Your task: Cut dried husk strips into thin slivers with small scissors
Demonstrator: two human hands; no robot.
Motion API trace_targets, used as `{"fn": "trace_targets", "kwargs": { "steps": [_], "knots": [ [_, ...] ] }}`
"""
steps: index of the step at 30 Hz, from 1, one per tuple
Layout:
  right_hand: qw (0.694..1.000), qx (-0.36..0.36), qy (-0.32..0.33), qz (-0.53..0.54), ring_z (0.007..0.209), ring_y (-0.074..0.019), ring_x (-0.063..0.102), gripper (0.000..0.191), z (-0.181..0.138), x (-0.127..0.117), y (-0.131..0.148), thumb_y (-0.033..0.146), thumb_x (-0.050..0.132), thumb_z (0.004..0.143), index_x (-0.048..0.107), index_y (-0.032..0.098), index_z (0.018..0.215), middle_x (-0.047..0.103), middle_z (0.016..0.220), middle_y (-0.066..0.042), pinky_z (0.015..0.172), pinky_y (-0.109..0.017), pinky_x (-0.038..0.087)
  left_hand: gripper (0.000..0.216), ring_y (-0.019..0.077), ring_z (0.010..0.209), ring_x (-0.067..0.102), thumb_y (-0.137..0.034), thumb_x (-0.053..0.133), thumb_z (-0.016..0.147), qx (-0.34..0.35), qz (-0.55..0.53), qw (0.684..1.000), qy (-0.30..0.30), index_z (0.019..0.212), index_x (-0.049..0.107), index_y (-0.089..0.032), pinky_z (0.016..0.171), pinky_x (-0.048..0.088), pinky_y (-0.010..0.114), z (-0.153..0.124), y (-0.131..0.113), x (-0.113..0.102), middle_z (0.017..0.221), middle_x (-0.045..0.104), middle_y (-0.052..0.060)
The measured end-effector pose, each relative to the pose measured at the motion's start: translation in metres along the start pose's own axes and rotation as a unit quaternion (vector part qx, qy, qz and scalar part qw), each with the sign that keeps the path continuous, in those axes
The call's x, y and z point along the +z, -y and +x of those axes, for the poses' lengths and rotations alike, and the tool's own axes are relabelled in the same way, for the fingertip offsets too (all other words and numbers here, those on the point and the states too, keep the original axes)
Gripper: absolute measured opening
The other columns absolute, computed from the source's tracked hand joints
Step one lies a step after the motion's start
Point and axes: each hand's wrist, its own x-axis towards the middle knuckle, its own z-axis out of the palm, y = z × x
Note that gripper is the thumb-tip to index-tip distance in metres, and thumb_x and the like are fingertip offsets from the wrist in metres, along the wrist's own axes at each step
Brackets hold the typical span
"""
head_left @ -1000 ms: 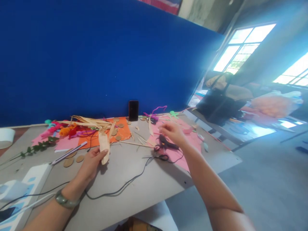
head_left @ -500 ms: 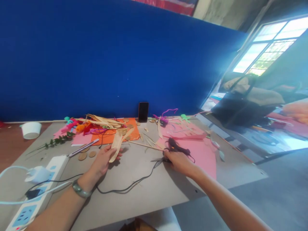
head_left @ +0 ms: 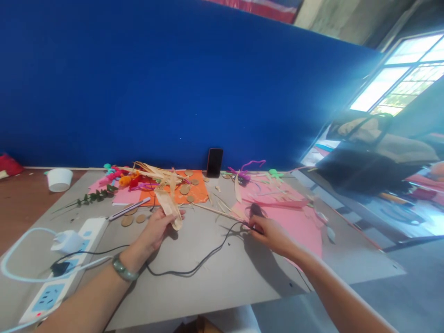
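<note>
**Craft litter on a grey worktop [head_left: 222, 282] under a blue wall [head_left: 173, 83]**

Clutter lies mostly along the far side, where the worktop meets the wall. A phone [head_left: 214, 162] leans upright against the wall. In front of it are an orange sheet [head_left: 197, 193] with card discs, a heap of dry husks [head_left: 152, 171], and bright pipe cleaners [head_left: 116, 176] beside a green sprig [head_left: 92, 197]. A pink sheet [head_left: 301, 222] covers the right part. At the left, a power strip [head_left: 52, 284] lies near the front edge with a white charger [head_left: 67, 240] plugged in. A white bowl [head_left: 59, 179] sits beyond the far left corner, on brown floor.

The left hand [head_left: 156, 229] is clasped on a husk strip [head_left: 168, 207], holding it just above the surface. The right hand [head_left: 272, 231] is curled at the base of a black glue gun [head_left: 255, 211] at the pink sheet's edge. Blur hides whether it truly grips the gun. The black cord [head_left: 197, 266] trails from there across the bare middle to the power strip.

The near half is otherwise open grey board between the forearms. The right edge drops to grey floor, and bright windows [head_left: 402, 74] stand beyond it.
</note>
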Motion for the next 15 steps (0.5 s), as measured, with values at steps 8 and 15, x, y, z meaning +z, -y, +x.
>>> {"fn": "trace_targets", "kwargs": {
  "steps": [8,15],
  "knots": [
    [0.992,0.036,0.027,0.114,0.057,-0.015,0.053,0.025,0.005,-0.019,-0.002,0.041,0.059,0.074,0.066,0.017,0.076,0.063,0.063,-0.003,0.052,-0.024,0.033,0.032,0.0114,0.06,0.059,-0.031,0.074,0.065,0.006,0.056,0.998,0.001,0.088,0.069,-0.009,0.051,0.046,0.021,0.0,0.0,-0.002,0.082,0.071,0.009],
    [0.972,0.03,-0.029,0.231,0.052,-0.0115,0.049,0.021,0.001,-0.039,0.008,0.036,0.065,0.069,0.062,0.015,0.067,0.058,0.058,-0.001,0.047,-0.023,0.032,0.037,0.0128,0.06,0.06,-0.029,0.078,0.061,-0.004,0.032,0.999,0.015,0.09,0.066,-0.01,0.052,0.046,0.021,-0.003,-0.001,0.004,0.08,0.071,0.009]
  ]
}}
